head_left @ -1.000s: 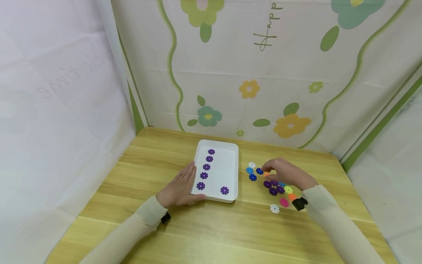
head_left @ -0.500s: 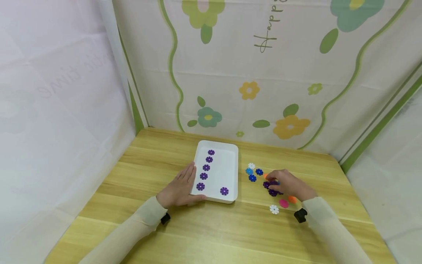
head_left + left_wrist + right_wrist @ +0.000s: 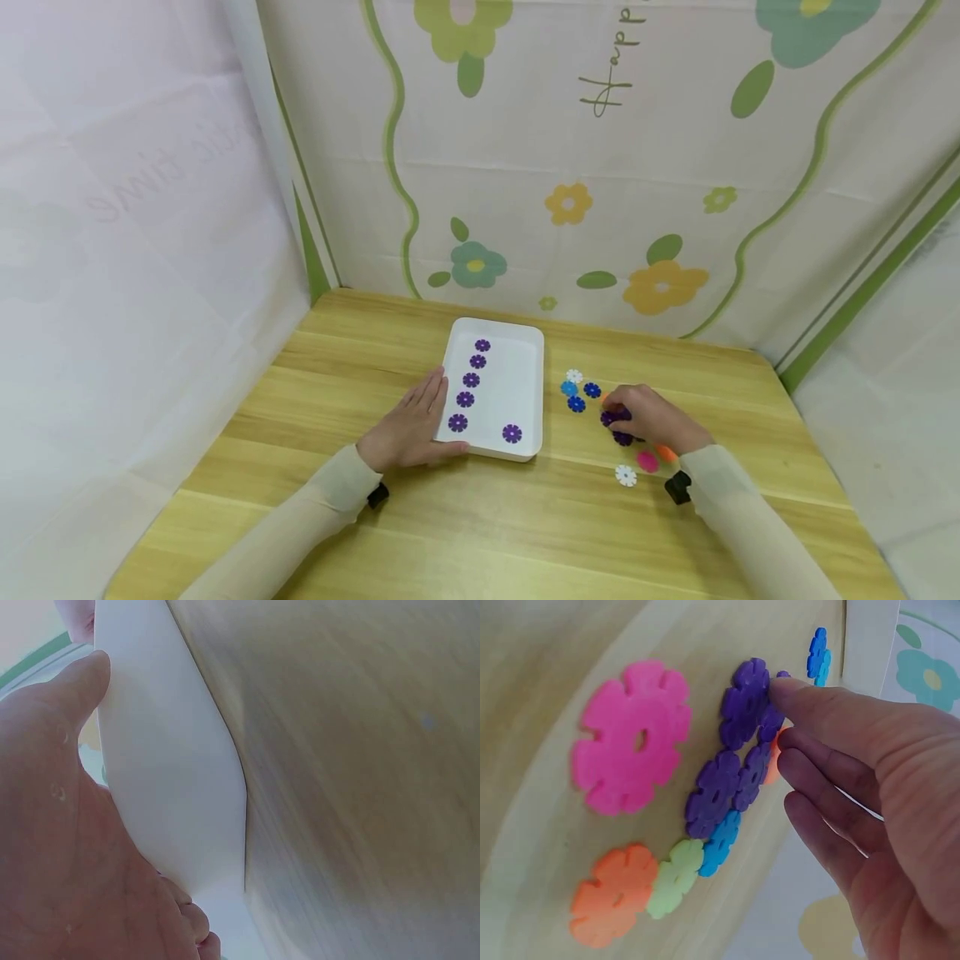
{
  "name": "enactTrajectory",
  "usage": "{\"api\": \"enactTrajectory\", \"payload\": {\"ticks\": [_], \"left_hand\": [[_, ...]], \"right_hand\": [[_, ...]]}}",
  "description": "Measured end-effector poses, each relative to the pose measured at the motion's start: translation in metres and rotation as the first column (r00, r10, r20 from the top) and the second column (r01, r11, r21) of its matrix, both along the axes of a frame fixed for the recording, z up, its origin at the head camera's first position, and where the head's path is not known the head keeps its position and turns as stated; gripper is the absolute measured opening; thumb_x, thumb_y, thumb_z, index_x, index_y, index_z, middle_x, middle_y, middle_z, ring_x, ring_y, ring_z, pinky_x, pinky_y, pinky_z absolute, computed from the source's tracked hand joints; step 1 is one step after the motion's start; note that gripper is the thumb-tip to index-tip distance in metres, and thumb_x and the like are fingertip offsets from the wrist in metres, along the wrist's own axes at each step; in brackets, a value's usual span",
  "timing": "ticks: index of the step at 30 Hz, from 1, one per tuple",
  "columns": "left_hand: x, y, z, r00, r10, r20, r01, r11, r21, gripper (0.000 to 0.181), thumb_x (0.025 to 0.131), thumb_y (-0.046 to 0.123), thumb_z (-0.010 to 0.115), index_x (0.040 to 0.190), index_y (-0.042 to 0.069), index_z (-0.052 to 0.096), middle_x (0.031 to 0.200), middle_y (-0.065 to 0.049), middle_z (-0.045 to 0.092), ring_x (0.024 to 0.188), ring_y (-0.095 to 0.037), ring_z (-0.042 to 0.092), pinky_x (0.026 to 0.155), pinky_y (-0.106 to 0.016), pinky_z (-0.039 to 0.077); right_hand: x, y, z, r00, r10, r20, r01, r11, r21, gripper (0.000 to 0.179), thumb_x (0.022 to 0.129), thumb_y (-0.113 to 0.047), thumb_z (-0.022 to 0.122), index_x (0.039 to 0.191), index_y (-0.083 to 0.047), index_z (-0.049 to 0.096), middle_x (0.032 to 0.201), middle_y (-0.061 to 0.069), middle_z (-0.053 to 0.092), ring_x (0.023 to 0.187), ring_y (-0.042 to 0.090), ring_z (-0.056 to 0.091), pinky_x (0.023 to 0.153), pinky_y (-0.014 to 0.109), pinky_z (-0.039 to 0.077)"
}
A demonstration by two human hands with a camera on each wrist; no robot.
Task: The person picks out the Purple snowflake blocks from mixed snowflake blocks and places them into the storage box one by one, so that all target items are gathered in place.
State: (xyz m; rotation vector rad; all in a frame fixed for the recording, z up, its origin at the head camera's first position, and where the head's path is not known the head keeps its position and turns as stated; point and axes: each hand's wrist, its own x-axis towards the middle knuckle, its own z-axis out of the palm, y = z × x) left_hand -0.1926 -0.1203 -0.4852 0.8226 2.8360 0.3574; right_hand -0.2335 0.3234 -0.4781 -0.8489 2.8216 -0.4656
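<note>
In the head view, my left hand (image 3: 405,429) lies with straight fingers along the left side of a white tray (image 3: 538,383), thumb at its near rim. The left wrist view shows the thumb against the tray wall (image 3: 161,757). Inside the tray are a column of several purple snowflake discs (image 3: 466,399) and a lone purple disc (image 3: 512,433) near the right corner. My right hand (image 3: 654,417) is at the loose discs right of the tray. Its thumb and curled fingers pinch at a purple snowflake disc (image 3: 771,720), one of several purple ones lying close together, partly hidden by the hand.
Around the right hand lie a pink disc (image 3: 634,739), an orange disc (image 3: 613,896), a pale green disc (image 3: 676,877) and a white disc (image 3: 626,476). Blue discs (image 3: 576,404) and another white disc (image 3: 574,377) lie nearer the tray. A printed curtain (image 3: 510,208) encloses the wooden table (image 3: 465,533).
My right hand has moved down from beside the blue and orange discs onto the purple ones, and its fingers have drawn together there. The left hand and tray have stayed in place.
</note>
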Motion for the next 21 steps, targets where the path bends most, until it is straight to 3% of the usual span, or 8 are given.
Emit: {"api": "enactTrajectory", "payload": {"ticks": [5, 13, 21], "left_hand": [[0.0, 0.0, 0.0, 1.0, -0.001, 0.007, 0.001, 1.0, -0.004, 0.12, 0.096, 0.079, 0.051, 0.165, -0.01, 0.01, 0.176, -0.027, 0.001, 0.166, -0.041, 0.006, 0.133, -0.055, 0.021], [0.001, 0.001, -0.001, 1.0, -0.01, -0.015, 0.01, 1.0, -0.002, 0.119, 0.096, 0.079, 0.051, 0.165, -0.011, 0.012, 0.176, -0.028, 0.002, 0.166, -0.041, 0.007, 0.133, -0.055, 0.022], [0.001, 0.001, 0.0, 1.0, -0.005, -0.011, 0.005, 1.0, -0.001, 0.119, 0.096, 0.079, 0.052, 0.165, -0.011, 0.011, 0.176, -0.028, 0.002, 0.166, -0.041, 0.007, 0.133, -0.056, 0.022]], "right_hand": [[-0.007, -0.004, 0.003, 1.0, 0.014, 0.005, -0.014, 0.999, 0.052, 0.022, 0.09, -0.009, 0.084, 0.112, -0.006, 0.079, 0.11, 0.009, 0.078, 0.1, 0.023, 0.074, 0.085, 0.04, 0.064], [-0.016, -0.008, 0.011, 0.993, 0.08, 0.085, -0.087, 0.993, 0.085, 0.012, 0.09, -0.006, 0.083, 0.099, -0.013, 0.082, 0.098, 0.001, 0.078, 0.086, 0.01, 0.07, 0.075, 0.029, 0.061], [-0.028, -0.007, 0.012, 0.976, 0.001, 0.217, -0.009, 0.999, 0.035, 0.02, 0.088, -0.008, 0.086, 0.107, -0.006, 0.08, 0.093, -0.001, 0.076, 0.077, 0.005, 0.064, 0.069, 0.023, 0.058]]}}
